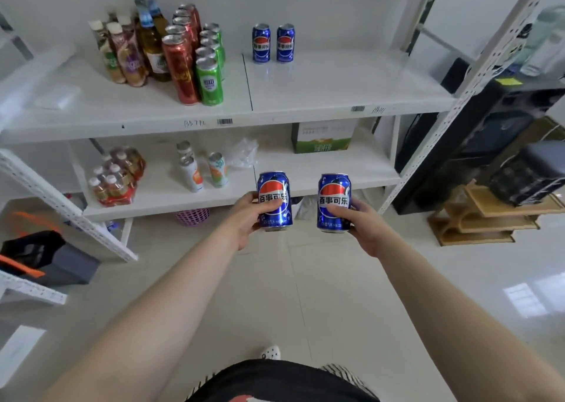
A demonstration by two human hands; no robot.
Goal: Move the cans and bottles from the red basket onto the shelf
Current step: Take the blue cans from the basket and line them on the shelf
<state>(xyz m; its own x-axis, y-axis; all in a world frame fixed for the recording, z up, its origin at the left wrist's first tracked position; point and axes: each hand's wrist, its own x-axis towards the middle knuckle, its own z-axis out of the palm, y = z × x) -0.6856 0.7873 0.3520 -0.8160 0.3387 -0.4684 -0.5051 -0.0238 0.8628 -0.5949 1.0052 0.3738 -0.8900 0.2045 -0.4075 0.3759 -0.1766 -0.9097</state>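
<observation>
Both bare hands, left (pixel 249 215) and right (pixel 362 224), each gripped round an upright blue cola can (pixel 274 201) (pixel 334 203); carrying step, next needing a lift onto white metal shelf (pixel 336 96).

The two blue Pepsi cans, one in the left hand (pixel 244 215) and one in the right hand (pixel 363 227), are glossy printed metal, the left can (pixel 274 201) and right can (pixel 334 203) both catching highlights. The shelf board (pixel 336 86) looks smooth, semi-gloss white (reflections show under the standing cans). The floor tiles (pixel 305 294) are polished and shiny. The stacked trays (pixel 483 218) look like matt wood.
</observation>
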